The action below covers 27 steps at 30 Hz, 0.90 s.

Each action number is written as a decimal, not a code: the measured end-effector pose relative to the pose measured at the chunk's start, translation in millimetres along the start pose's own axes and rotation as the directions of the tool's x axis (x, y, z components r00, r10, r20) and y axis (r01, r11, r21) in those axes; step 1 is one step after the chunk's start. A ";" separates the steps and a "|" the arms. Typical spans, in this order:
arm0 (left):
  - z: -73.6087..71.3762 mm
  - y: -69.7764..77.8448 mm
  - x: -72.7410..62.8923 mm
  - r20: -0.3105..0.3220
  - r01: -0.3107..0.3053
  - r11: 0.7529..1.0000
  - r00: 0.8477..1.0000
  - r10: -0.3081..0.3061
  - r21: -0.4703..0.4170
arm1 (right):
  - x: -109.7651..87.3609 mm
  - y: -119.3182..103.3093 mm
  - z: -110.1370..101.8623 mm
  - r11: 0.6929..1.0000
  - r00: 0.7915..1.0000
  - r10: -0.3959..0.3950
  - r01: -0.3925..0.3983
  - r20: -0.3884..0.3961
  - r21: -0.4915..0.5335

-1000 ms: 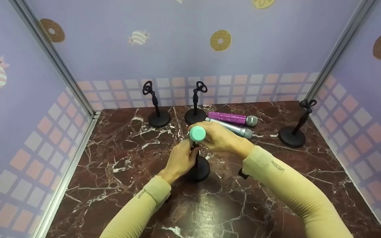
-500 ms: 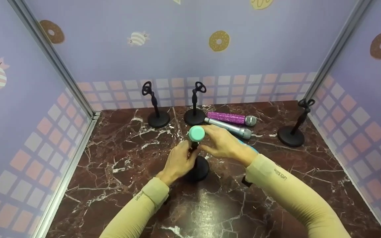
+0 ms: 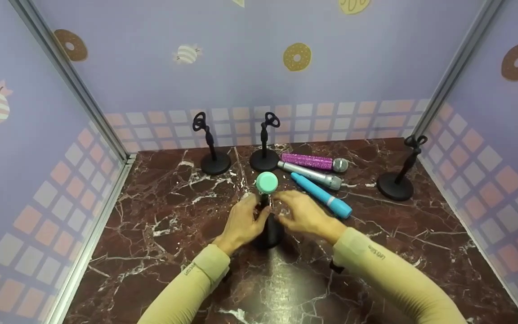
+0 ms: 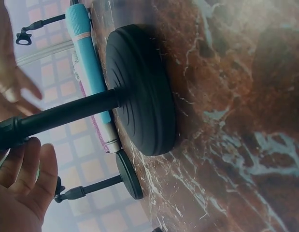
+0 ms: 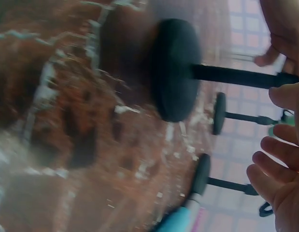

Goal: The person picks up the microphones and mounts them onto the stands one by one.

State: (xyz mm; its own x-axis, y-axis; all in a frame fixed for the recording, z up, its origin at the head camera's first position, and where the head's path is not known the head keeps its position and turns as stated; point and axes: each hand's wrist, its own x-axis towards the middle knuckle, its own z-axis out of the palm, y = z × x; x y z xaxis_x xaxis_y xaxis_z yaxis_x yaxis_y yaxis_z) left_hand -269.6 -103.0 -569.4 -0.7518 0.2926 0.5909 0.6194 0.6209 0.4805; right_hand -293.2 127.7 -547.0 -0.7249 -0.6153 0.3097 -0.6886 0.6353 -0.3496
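At the middle of the table, a black microphone stand stands upright on its round base and bears a mint-green-topped microphone. My left hand holds the upper part of the stand's post; its fingers reach the collar in the left wrist view. To the right of the post is my right hand, its relaxed fingers slightly bent with nothing between them. A blue microphone lies just beyond the right hand. Most of the mint microphone's body is hidden from above.
Farther back lie a silver microphone and a glittery purple microphone. Bare black stands occupy the back left, back centre and right. Patterned walls enclose the marble table at the back and sides.
My right hand has come off the mint microphone and moved down and toward me, beside the post, uncovering the blue microphone. The left hand stays at the stand.
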 end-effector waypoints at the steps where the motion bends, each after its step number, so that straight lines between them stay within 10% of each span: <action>1: 0.0 -0.1 0.0 0.006 0.002 1.000 1.000 -0.002 -0.003 | -1.7 -0.5 4.3 1.000 1.000 0.015 -0.015 0.025 -0.006; 16: 0.9 1.7 -0.9 0.002 0.013 1.000 1.000 -0.013 -0.008 | -15.2 4.3 55.2 0.994 0.996 -0.047 0.054 0.072 -0.093; 27: 3.1 -1.3 -0.5 -0.002 0.023 0.999 1.000 -0.023 -0.046 | -22.9 13.8 78.1 0.985 0.986 -0.160 0.156 -0.054 -0.074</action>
State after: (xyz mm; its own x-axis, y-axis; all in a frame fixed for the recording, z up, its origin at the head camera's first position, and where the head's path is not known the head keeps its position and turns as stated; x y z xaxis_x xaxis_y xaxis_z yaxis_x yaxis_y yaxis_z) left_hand -270.7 -101.7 -572.4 -0.7654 0.2767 0.5810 0.6116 0.5935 0.5231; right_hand -284.6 114.1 -628.0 -0.6052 -0.6832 0.4087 -0.7927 0.5643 -0.2306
